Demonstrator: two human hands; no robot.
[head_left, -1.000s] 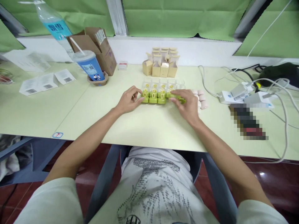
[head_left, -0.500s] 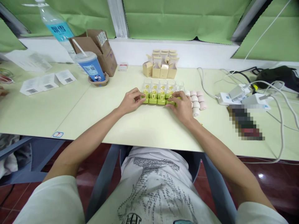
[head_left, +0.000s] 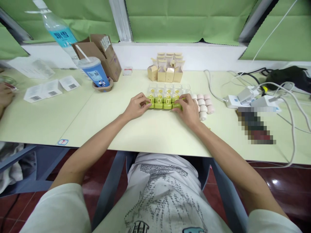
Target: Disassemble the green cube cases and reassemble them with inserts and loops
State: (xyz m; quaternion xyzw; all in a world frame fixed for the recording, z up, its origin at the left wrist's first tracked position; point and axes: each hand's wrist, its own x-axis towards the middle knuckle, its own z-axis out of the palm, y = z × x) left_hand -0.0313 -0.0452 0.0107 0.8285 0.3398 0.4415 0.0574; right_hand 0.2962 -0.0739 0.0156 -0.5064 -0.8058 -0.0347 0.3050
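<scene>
Small glossy green cases [head_left: 167,105] with pale cord loops stand packed in rows at the middle of the table. My left hand [head_left: 136,106] is closed at the left end of the front row, thumb and fingertips pinching the end case. At the right end, my right hand [head_left: 190,110] has its bent fingers and thumb on the green case there, covering part of it. Clear cups [head_left: 169,87] stand in a row right behind the green cases. Several white and pale pink rounded pieces [head_left: 203,108] sit close together just right of my right hand.
Open cream cardboard boxes [head_left: 170,75] stand near the wall. A blue drink cup [head_left: 96,73], brown carton [head_left: 110,61] and large bottle [head_left: 62,34] are back left. White folded boxes [head_left: 52,88] and another person's hand [head_left: 6,95] are farther left. A power strip [head_left: 234,102] with cables lies right.
My hands keep almost the same hold at both ends of the green row. The view has shifted slightly. At the left edge, the other person's hand shows more.
</scene>
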